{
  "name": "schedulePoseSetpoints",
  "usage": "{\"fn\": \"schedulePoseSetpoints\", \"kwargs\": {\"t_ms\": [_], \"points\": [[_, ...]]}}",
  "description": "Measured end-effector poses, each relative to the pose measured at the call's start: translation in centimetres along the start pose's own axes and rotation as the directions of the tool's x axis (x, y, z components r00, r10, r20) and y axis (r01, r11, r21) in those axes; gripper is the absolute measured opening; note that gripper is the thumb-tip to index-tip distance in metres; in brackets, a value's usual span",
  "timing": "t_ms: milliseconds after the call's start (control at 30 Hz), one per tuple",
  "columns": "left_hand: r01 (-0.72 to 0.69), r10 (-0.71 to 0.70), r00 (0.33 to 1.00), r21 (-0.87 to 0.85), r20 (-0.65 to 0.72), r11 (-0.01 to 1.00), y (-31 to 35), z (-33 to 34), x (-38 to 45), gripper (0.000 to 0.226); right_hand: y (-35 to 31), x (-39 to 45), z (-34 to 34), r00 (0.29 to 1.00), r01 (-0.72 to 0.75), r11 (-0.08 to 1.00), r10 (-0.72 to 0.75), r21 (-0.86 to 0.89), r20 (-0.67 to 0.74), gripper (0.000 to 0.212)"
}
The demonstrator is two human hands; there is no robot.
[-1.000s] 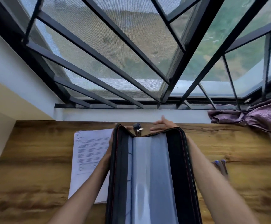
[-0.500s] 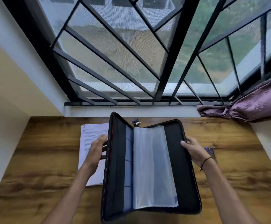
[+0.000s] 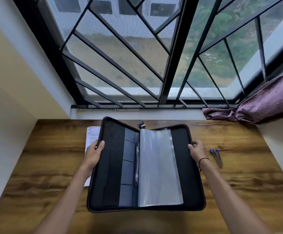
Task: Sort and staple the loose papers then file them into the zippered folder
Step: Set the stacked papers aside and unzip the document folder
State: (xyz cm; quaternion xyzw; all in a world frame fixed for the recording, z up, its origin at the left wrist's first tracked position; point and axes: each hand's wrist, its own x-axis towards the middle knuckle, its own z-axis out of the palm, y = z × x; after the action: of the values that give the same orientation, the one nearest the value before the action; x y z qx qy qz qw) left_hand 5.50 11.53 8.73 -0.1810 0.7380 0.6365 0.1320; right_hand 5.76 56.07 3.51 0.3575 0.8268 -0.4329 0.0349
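A: Zippered folder (image 3: pixel 145 166), lower centre of the frame: lying unzipped and spread open on the wooden surface (image 3: pixel 247 183). Black padded fabric shell with rounded corners; grey card pockets left of the spine, glossy clear plastic sleeves (image 3: pixel 159 168) on the right.

B: And the papers?

A: Loose papers (image 3: pixel 92 135), printed white sheets, left of centre, partly under the folder's left cover. Whether they are stapled cannot be told. None sit in the sleeves, so filing appears still to do; opening the folder appears done.

B: The hands?

A: Left hand (image 3: pixel 95 151) grips the left cover's edge, fingers curled round it. Right hand (image 3: pixel 197 149) grips the right cover's edge likewise, a dark cord at the wrist.

B: Smaller items?

A: Pens (image 3: pixel 216 157), slim and blue-tipped, right of the folder. Zipper pull (image 3: pixel 142 125), small and metallic, at the top of the spine.
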Motion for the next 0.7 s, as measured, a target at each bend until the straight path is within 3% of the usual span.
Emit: {"fn": "schedulePoseSetpoints", "kwargs": {"t_ms": [233,367,467,567,700], "points": [[0.022,-0.015,0.999,0.169,-0.045,0.985,-3.5,-0.8,2.4,0.042,2.7,2.3,1.0,0.995,-0.077,0.997,0.074,-0.033,-0.07,0.008],[0.084,-0.067,0.995,0.272,-0.071,0.959,-7.9,-1.9,5.5,0.086,3.6,2.2,1.6,0.991,-0.105,0.99,0.097,-0.092,-0.094,0.016],[0.1,-0.072,0.993,0.328,-0.096,0.939,-9.1,-1.8,6.2,0.078,4.1,1.2,2.2,0.986,-0.043,0.94,-0.016,-0.339,-0.168,0.025],[0.09,-0.048,0.991,0.364,-0.121,0.927,-6.6,-0.7,4.1,0.06,4.0,-0.6,2.8,0.948,0.038,0.783,-0.224,-0.621,-0.225,0.031],[0.095,-0.039,0.989,0.406,-0.145,0.909,-6.3,-0.1,3.3,0.043,3.0,-2.9,3.7,0.887,0.253,0.546,-0.46,-0.799,-0.034,0.037]]}}
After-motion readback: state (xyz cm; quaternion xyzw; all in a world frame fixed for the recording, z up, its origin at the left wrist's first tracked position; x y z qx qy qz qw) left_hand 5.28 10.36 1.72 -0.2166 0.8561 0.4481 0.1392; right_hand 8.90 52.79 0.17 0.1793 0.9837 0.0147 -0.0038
